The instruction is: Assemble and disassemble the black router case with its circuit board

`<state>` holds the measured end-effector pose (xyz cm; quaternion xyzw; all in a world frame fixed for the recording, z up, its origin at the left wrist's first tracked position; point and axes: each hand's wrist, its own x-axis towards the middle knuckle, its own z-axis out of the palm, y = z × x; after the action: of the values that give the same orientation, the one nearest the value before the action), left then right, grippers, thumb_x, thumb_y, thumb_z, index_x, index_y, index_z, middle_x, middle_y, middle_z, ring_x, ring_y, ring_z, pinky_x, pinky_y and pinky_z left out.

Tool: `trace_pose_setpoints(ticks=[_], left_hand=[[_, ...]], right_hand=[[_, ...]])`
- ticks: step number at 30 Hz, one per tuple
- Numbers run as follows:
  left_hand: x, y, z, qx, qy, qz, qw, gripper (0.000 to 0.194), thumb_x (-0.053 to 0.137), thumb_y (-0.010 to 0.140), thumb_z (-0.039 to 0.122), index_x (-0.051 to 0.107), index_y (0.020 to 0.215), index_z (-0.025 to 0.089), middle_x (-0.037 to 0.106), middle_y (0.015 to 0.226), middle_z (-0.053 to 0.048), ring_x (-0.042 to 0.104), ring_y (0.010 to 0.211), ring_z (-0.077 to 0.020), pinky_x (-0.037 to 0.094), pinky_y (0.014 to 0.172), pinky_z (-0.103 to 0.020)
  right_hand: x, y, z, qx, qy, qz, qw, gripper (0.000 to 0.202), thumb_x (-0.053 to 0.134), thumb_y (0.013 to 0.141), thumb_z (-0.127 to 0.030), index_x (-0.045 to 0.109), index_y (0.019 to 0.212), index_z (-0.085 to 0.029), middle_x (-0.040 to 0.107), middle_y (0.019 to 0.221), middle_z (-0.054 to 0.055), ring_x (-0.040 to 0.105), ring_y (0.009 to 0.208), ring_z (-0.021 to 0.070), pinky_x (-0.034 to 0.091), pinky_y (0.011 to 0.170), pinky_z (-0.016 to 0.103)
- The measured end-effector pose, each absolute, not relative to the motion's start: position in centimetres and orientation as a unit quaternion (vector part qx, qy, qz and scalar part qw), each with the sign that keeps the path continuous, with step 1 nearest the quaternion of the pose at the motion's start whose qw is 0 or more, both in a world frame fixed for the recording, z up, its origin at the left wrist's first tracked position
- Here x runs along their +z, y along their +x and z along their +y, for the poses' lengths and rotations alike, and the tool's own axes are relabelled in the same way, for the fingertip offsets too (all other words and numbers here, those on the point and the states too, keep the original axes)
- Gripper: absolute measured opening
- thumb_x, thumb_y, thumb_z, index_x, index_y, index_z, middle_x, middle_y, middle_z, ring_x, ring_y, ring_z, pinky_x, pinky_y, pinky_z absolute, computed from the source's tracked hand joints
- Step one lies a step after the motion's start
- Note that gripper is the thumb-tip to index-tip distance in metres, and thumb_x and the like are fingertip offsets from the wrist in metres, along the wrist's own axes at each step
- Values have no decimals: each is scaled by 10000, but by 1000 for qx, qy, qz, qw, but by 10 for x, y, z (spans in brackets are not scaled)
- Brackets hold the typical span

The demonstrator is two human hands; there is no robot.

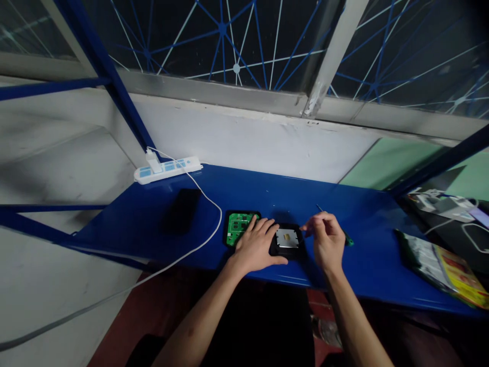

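Observation:
My left hand (pixel 256 247) lies flat with its fingers stretched out, across the inner edges of two opened black casing halves. The left half holds a green circuit board (pixel 236 227), partly covered by my fingers. In the right half, a black shell (pixel 291 254), sits a silver metal plate (pixel 286 238) with a small tan patch at its middle. My right hand (pixel 327 239) is closed in a pinch at the shell's right edge; whatever is between the fingertips is too small to make out. Behind that hand shows a screwdriver with a green handle (pixel 349 239), its middle hidden.
A black flat object (pixel 182 210) lies left on the blue table (pixel 244 178). A white power strip (pixel 168 170) stands at the back left, its white cable (pixel 208 243) curving across the table. To the right are a colourful plastic packet (pixel 443 265) and white electronic parts (pixel 445 204).

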<state>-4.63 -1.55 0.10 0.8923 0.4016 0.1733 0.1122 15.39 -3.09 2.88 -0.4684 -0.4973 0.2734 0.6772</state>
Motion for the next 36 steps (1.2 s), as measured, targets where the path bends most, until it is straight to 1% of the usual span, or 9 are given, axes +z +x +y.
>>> trace_pose_setpoints(ticks=[4, 9, 12, 16, 20, 26, 28, 31, 36], left_hand=[[1, -46, -15, 173, 893, 400, 112, 946, 594, 765, 816, 403, 1466, 210, 458, 1530, -117, 355, 1447, -326, 146, 1240, -533], [2, -47, -16, 169, 893, 401, 114, 940, 582, 775, 815, 400, 1467, 205, 470, 1522, -122, 361, 1444, -330, 139, 1242, -533], [2, -47, -16, 168, 894, 398, 115, 945, 562, 782, 824, 394, 1472, 200, 458, 1532, -123, 355, 1450, -325, 133, 1244, -531], [1, -47, -16, 172, 893, 400, 111, 954, 570, 769, 833, 407, 1464, 200, 453, 1533, -124, 353, 1450, -326, 141, 1243, -529], [3, -46, -15, 174, 892, 403, 111, 940, 584, 765, 829, 438, 1441, 191, 468, 1520, -128, 362, 1442, -326, 143, 1244, -527], [5, -46, -17, 166, 893, 404, 108, 934, 604, 770, 808, 439, 1439, 178, 476, 1513, -127, 370, 1437, -322, 147, 1243, -527], [6, -46, -17, 167, 892, 406, 105, 927, 610, 771, 802, 442, 1436, 180, 480, 1510, -125, 371, 1437, -316, 149, 1245, -519], [5, -46, -17, 173, 892, 406, 103, 925, 614, 769, 800, 438, 1440, 188, 482, 1509, -120, 372, 1436, -311, 149, 1246, -516], [4, -46, -17, 172, 892, 406, 104, 931, 628, 761, 795, 444, 1435, 180, 479, 1512, -120, 378, 1429, -319, 157, 1243, -524]], right_hand=[[29, 150, -29, 307, -458, -499, 669, 248, 553, 971, -465, 608, 1044, -235, 661, 755, -13, 689, 644, 154, 496, 548, 266], [35, 143, -30, 344, -436, -471, 685, 318, 430, 1008, -526, 531, 910, -242, 652, 723, -20, 678, 623, 146, 470, 519, 239], [35, 144, -30, 335, -431, -469, 694, 319, 521, 968, -531, 535, 849, -235, 616, 739, -26, 635, 567, 124, 424, 473, 225], [33, 149, -30, 300, -463, -488, 676, 193, 682, 898, -402, 601, 865, -230, 625, 704, -34, 646, 588, 131, 470, 526, 247], [30, 149, -32, 307, -462, -471, 686, 206, 596, 958, -416, 613, 1072, -245, 684, 771, -13, 677, 600, 135, 502, 550, 262], [28, 143, -33, 350, -408, -463, 705, 303, 458, 1014, -476, 607, 928, -227, 683, 767, 5, 677, 623, 134, 475, 525, 241], [30, 141, -32, 346, -396, -470, 709, 286, 523, 985, -475, 620, 886, -224, 658, 835, 3, 669, 630, 126, 489, 535, 250], [32, 143, -30, 310, -428, -490, 693, 169, 703, 886, -370, 640, 841, -220, 611, 843, -18, 655, 612, 114, 505, 547, 253], [29, 149, -29, 308, -454, -497, 673, 180, 607, 957, -377, 653, 1062, -238, 678, 798, -4, 679, 624, 135, 509, 552, 259]])
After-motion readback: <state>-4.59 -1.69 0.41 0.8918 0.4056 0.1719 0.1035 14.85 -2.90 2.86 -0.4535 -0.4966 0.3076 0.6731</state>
